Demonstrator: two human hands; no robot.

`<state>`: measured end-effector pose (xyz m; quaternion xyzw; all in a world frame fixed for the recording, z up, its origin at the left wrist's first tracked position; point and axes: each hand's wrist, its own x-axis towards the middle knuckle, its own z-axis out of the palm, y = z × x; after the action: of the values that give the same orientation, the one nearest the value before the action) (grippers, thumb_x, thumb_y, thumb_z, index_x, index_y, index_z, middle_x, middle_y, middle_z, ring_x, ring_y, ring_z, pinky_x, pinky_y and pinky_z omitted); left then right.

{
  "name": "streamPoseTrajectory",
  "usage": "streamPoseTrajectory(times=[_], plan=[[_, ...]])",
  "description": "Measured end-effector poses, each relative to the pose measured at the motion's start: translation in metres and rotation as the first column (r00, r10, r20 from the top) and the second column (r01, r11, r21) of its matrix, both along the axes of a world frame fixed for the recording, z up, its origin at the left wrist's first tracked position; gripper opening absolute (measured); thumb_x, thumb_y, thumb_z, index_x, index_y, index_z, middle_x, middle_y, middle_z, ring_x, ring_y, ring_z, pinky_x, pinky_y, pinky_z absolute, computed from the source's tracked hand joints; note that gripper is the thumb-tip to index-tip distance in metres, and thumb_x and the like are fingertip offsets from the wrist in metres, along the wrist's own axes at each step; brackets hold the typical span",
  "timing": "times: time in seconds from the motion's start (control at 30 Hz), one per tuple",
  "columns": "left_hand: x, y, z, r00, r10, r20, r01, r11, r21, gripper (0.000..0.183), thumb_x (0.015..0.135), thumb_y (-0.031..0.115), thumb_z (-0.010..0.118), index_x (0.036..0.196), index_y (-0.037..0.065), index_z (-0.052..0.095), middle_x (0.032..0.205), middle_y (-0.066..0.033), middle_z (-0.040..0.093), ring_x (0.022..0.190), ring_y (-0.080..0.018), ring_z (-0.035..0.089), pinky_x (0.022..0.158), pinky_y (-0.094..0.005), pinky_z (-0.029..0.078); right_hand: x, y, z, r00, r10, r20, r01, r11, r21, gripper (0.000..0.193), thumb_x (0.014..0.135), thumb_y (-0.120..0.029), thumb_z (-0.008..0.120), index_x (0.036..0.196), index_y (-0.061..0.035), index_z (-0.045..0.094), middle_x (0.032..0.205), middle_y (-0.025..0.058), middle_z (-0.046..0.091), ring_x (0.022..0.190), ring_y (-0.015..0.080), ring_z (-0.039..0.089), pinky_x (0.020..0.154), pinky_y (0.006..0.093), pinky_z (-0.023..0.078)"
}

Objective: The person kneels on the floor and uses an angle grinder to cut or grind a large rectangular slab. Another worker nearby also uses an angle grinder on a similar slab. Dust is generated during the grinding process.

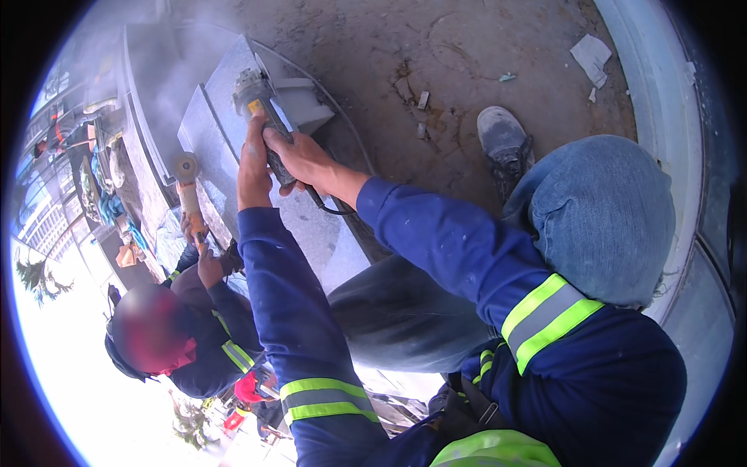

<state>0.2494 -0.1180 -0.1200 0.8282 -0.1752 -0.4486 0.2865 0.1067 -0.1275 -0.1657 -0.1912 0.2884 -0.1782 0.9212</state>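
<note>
Above a grey slab [311,233], toward the upper left of the view, an angle grinder [272,115] points away from the wearer. The left hand [253,167] is wrapped around it near its head, and the right hand [305,159] is clamped on its body just beside. Pale dust [175,74] hangs nearby. Left of the slab, a co-worker [206,335] grips another grinder [189,198]; a dusty shoe [504,140] rests on the floor [459,47].

An angle grinder [268,128] is extending over a slab [220,109], with a co-worker [206,377] crouching left, while a shoe [500,134] and, farther right, a paper scrap [592,59] are resting on the ground [459,70].
</note>
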Motion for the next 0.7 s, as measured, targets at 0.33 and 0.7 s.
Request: streamPoseTrajectory(times=[0.33,0.7], plan=[[-0.009,0.005,0.002,0.999,0.026,-0.024,-0.026,0.999,-0.021,0.078,0.106,0.070,0.057,0.139,0.000,0.067,0.115,-0.0143,0.075,0.101,-0.0267,0.071,0.090,-0.0419,0.054,-0.016,0.002,0.011,1.000,-0.022,0.001,0.022,0.999,-0.030,0.074,0.111,-0.061,0.056,0.128,0.0105,0.061,0.082,0.0115,0.070,0.052,0.0229,0.072,0.037,0.0296,0.050],[0.003,-0.002,-0.009,1.000,0.025,-0.008,-0.025,0.999,-0.027,0.080,0.105,0.072,0.056,0.142,0.002,0.066,0.122,-0.0159,0.074,0.107,-0.0284,0.071,0.094,-0.0467,0.053,-0.001,-0.004,-0.001,1.000,-0.002,0.008,0.002,1.000,-0.009,0.073,0.109,-0.060,0.058,0.122,0.0118,0.062,0.080,0.0139,0.069,0.051,0.0243,0.072,0.036,0.0316,0.049]])
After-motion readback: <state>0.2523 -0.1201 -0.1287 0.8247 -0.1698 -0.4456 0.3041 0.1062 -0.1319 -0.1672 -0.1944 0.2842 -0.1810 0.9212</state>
